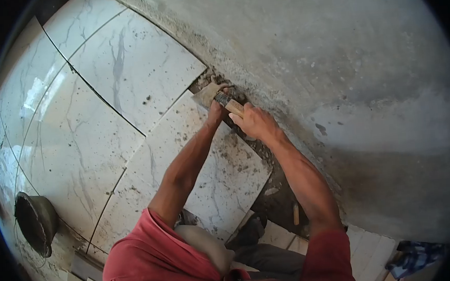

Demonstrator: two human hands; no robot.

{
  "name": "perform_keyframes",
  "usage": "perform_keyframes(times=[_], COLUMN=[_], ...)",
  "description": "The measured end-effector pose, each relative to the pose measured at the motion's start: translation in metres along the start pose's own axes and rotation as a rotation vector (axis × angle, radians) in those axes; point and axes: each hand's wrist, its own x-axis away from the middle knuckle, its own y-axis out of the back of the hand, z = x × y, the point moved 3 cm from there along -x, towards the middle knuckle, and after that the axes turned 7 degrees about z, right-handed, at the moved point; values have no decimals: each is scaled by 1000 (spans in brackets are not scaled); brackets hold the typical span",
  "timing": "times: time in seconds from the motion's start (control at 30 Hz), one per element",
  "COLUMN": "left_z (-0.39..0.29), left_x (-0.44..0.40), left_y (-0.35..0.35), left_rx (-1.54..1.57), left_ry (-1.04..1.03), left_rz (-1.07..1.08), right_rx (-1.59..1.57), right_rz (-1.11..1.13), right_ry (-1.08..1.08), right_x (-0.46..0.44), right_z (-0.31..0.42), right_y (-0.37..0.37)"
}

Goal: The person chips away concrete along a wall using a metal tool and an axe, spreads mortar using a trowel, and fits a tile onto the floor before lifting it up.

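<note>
My right hand [256, 122] is closed round the wooden handle [235, 107] of a trowel. The trowel's blade [205, 94] lies at the corner of a mud-spattered marble-patterned tile [226, 166], beside the rough gap along the wall. My left hand [216, 110] is right by the blade, mostly hidden by the tool, and its fingers cannot be made out. Dark mortar and rubble [240, 94] show in the gap around the blade.
A grey concrete wall [365, 80] rises on the right. Other marble-patterned tiles [132, 63] cover the floor to the left. A dark bucket [44, 218] stands at lower left. A small wooden piece [296, 214] lies on the bare ground, and patterned cloth [415, 257] at lower right.
</note>
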Motion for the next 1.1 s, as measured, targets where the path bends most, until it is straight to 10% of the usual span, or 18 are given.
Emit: perform_keyframes(times=[0.1, 0.23, 0.37, 0.43, 0.67, 1.1], left_z=[-10, -7, -10, 11, -30, -22], left_x=[8, -6, 1, 4, -17, -13], left_y=[-7, -7, 10, 9, 2, 40], left_rx=[347, 103, 105, 374, 9, -62], left_ry=[-30, 211, -124, 180, -150, -59], left_rz=[-45, 48, 66, 140, 222, 290], right_rx=[-322, -201, -333, -298, -1536, -1240], right_rz=[-84, -326, -97, -136, -41, -80], right_ry=[-301, 318, -320, -430, -190, -346], right_x=[24, 34, 16, 47, 143, 167], right_z=[14, 52, -49, -50, 4, -11], right_y=[0, 22, -14, -26, -107, -162])
